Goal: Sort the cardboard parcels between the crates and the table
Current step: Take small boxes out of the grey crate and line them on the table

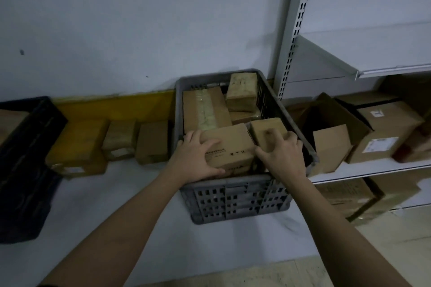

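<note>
Two hands are inside the grey crate (235, 198), which stands on the white counter (130, 193) against the far wall. Left hand (197, 157) grips the near printed parcel (229, 147), fingers spread over its top and thumb curled under its near edge. Right hand (283, 154) is curled over the small parcel (268, 129) just to the right; the blur leaves it uncertain whether that grip is closed. Further parcels fill the far part of the crate, among them a long taped box (205, 109). Three loose parcels (121, 140) lie on the counter to the left, beside a dark crate (25, 161). Judgement: the printed parcel looks stiff, square-edged and light; hold it by opposite side faces, since taped surfaces may slip.
</note>
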Demonstrator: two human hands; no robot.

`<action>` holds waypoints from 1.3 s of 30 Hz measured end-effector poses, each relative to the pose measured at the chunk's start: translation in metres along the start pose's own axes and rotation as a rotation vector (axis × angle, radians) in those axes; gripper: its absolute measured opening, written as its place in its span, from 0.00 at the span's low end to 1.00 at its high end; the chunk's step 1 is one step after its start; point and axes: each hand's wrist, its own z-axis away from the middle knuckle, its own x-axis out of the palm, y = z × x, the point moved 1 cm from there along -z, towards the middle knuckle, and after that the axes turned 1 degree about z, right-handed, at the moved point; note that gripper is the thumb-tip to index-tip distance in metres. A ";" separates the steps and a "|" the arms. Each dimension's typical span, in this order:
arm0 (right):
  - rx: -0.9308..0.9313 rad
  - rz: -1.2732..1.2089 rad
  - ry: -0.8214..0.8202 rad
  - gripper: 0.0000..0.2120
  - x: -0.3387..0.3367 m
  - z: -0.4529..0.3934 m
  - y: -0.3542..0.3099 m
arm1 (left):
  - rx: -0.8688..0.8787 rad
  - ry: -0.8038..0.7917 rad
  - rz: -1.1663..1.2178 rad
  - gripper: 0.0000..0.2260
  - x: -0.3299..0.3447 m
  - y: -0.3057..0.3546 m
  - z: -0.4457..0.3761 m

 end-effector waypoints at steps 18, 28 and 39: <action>-0.201 -0.350 -0.012 0.27 -0.039 -0.037 -0.102 | -0.560 0.176 0.237 0.47 -0.118 -0.046 0.006; -0.356 -0.505 -0.083 0.29 0.022 -0.025 -0.209 | -0.819 0.363 0.267 0.44 -0.134 -0.150 0.075; -0.326 -0.395 -0.126 0.29 0.118 -0.042 -0.308 | -0.974 0.410 0.315 0.47 -0.127 -0.291 0.098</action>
